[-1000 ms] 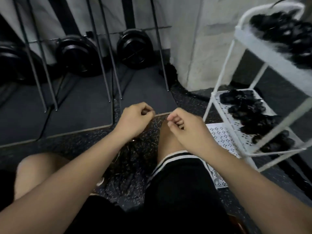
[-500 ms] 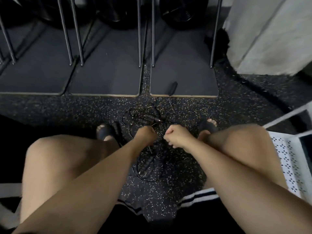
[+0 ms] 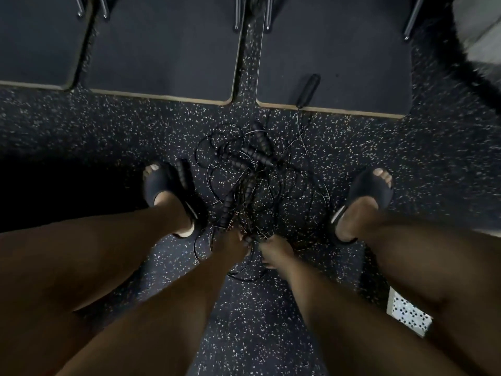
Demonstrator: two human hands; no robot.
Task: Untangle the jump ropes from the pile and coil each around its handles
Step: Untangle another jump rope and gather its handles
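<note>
In the head view, the tangled pile of thin black jump ropes with ribbed black handles (image 3: 252, 185) is lying on the speckled dark rubber floor (image 3: 108, 131) between the person's feet. One loose black handle (image 3: 307, 89) is resting apart on the flat dark mat (image 3: 352, 63). The left hand (image 3: 230, 246) and right hand (image 3: 276, 252) are reaching into the pile's near edge. Their fingers are too dark and blurred to tell whether they are gripping cord. The untangling seems to be only starting, and next one handle needs finding and following out. Half a second earlier, both hands were hovering higher over the pile.
</note>
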